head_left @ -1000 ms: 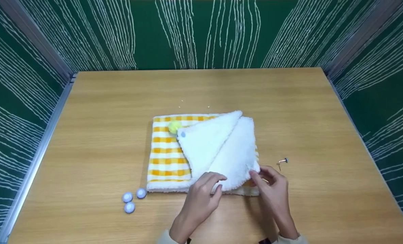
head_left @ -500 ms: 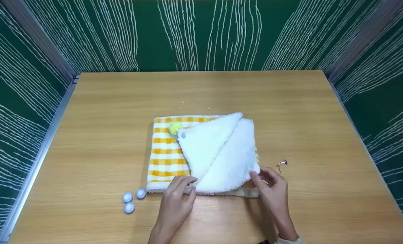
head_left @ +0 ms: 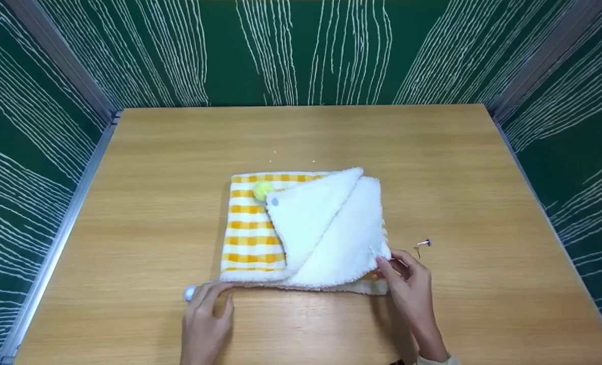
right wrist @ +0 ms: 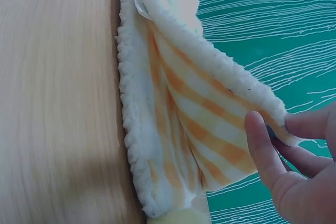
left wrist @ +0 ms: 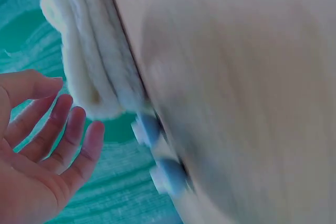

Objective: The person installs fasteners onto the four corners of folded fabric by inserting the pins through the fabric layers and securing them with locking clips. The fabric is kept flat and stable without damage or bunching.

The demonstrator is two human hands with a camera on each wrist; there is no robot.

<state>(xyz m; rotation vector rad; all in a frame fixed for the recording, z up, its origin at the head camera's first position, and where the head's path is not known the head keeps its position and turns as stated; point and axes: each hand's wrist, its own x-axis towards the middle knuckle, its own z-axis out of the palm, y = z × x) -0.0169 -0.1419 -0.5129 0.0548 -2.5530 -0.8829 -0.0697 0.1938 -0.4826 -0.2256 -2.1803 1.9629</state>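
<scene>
A folded blanket (head_left: 253, 238), yellow-and-white checked with white fleece, lies on the table. Its fleecy flap (head_left: 336, 233) is turned back, a blue dot near the left tip beside a yellow-green fuzzy ball (head_left: 263, 191). My right hand (head_left: 410, 284) pinches the near right corner of the flap between thumb and fingers; the right wrist view shows this corner (right wrist: 281, 129) raised, with a small dark piece at it. My left hand (head_left: 207, 319) reaches to small round pale-blue pieces (head_left: 189, 292), partly hiding them. In the left wrist view its fingers are loosely bent and hold nothing, near two blue pieces (left wrist: 170, 176).
Small pin-like pieces (head_left: 422, 244) lie right of the blanket. Tiny pale specks dot the wooden table (head_left: 179, 152) beyond it. Green walls (head_left: 235, 56) with white lines enclose the table's far side and flanks.
My left hand has left the near edge of the flap and moved left to the round blue pieces, now covering some of them. The right hand keeps its pinch on the corner.
</scene>
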